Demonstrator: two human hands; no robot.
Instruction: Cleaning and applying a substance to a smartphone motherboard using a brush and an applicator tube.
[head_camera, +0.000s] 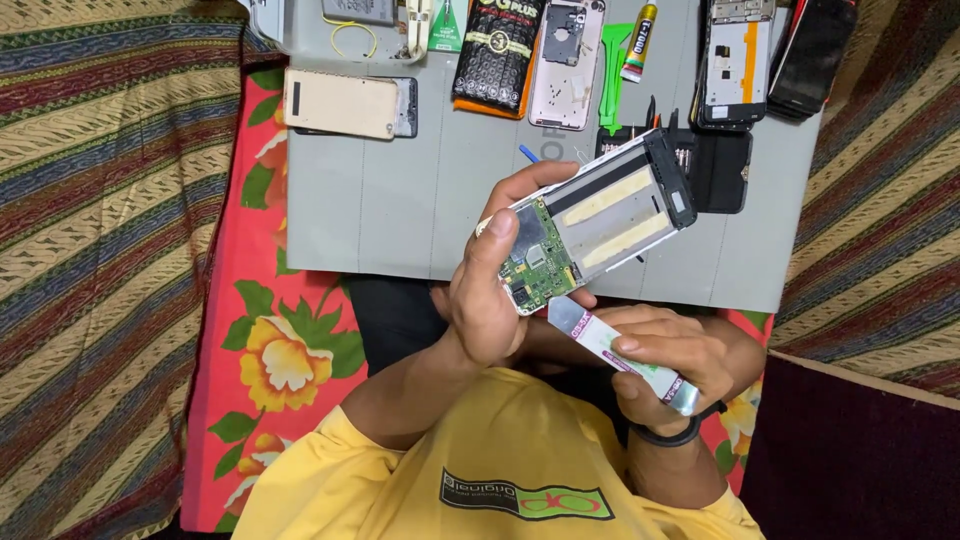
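My left hand (490, 290) grips an opened phone body (600, 215) over the grey work mat (400, 210), thumb resting on its green circuit board (535, 272). The phone's back is off, showing a frame with two pale yellow adhesive strips. My right hand (665, 355) holds a flat metal pry tool (615, 350) with a white label, its tip right under the board end of the phone. A dark band is on my right wrist.
Along the mat's far edge lie a beige phone (340, 103), a black packet (497, 50), a pink back cover (567, 65), a green plastic tool (613, 70), a glue tube (639, 40) and several dismantled phones (735, 60). Striped and floral cloth surrounds the mat.
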